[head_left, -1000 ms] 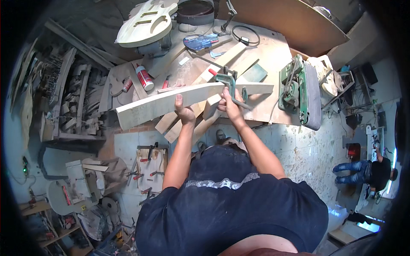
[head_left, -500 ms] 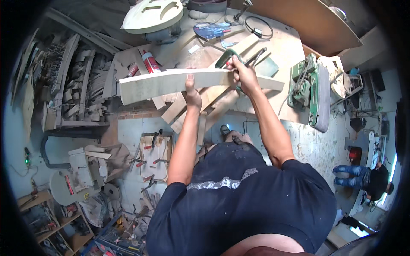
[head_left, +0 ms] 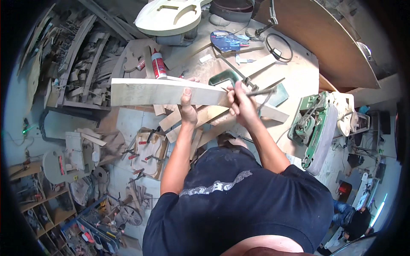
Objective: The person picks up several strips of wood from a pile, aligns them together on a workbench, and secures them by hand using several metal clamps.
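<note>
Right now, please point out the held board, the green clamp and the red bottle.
Held board (head_left: 160,93), head view: broad side face.
Green clamp (head_left: 222,77), head view: curved frame.
Red bottle (head_left: 158,67), head view: labelled body.

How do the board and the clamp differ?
The board is pale wood, while the clamp shows a green frame. The board is long and plank-shaped; the clamp is shorter, with a bent frame. The left hand supports the board, and the right hand grips the clamp. Both are held by hand.
</note>
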Available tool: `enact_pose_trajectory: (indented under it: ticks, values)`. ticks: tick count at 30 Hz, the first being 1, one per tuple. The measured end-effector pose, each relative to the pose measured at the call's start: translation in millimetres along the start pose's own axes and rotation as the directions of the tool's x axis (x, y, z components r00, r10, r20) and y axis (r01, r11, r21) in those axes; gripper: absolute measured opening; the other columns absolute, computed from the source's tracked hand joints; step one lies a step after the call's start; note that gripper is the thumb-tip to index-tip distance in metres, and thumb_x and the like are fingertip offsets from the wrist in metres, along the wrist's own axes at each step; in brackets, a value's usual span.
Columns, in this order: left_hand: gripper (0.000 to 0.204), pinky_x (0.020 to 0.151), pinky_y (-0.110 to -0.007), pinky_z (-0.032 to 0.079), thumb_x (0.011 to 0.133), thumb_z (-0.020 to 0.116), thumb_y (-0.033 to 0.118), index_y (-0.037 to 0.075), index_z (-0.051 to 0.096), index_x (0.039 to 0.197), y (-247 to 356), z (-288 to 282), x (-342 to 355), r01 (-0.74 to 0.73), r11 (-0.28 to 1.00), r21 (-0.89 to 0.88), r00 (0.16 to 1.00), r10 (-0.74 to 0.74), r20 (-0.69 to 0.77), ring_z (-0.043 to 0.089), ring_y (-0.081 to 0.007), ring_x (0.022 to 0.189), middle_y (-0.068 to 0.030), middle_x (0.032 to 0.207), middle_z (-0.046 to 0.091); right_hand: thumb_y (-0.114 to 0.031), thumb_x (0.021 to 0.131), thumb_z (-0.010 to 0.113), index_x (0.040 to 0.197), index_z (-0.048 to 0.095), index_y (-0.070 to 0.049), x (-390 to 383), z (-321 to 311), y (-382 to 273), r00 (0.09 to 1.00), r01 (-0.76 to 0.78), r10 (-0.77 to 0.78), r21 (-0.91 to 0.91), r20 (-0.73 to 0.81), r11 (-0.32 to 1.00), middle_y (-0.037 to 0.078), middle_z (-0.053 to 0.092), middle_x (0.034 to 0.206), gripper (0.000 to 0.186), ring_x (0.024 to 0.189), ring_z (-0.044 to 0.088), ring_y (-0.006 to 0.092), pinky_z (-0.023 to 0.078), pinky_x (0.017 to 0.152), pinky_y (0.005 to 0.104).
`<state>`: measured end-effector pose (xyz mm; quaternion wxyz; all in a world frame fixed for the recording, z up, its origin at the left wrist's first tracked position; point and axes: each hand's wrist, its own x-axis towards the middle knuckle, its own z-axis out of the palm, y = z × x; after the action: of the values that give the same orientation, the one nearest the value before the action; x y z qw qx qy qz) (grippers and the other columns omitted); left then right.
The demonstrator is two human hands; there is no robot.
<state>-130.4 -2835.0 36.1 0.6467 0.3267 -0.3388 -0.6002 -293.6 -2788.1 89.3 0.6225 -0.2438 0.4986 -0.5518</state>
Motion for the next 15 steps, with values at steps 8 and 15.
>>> enact_pose_trajectory:
  ticks: [8, 15]
  values:
    - [0.076, 0.100, -0.042, 0.040, 0.080, 0.059, 0.045, -0.002, 0.035, 0.135, 0, -6, -4, 0.064, 0.997, -0.043, 0.998, -0.063, 0.024, 0.052, -0.0261, 0.115, -0.0159, 0.122, 0.051, -0.050, 0.095, 0.049, 0.097, 0.053, -0.005, 61, -8, -26, 0.997, -0.047, 0.050, -0.062, 0.055, 0.997, -0.001, 0.046, 0.062, 0.045, 0.037, 0.031, 0.0045, 0.032, 0.036, 0.0197]
    - [0.080, 0.104, -0.043, 0.036, 0.078, 0.056, 0.052, -0.002, 0.038, 0.134, 1, 2, -28, -0.008, 1.000, -0.025, 1.000, 0.008, -0.021, 0.049, -0.0298, 0.120, -0.0183, 0.127, 0.050, -0.038, 0.089, 0.063, 0.091, 0.055, 0.001, 138, 6, -42, 0.921, 0.302, -0.007, -0.700, 0.390, 0.647, 0.007, 0.053, 0.068, 0.040, 0.054, 0.054, 0.0152, 0.045, 0.042, 0.0285]
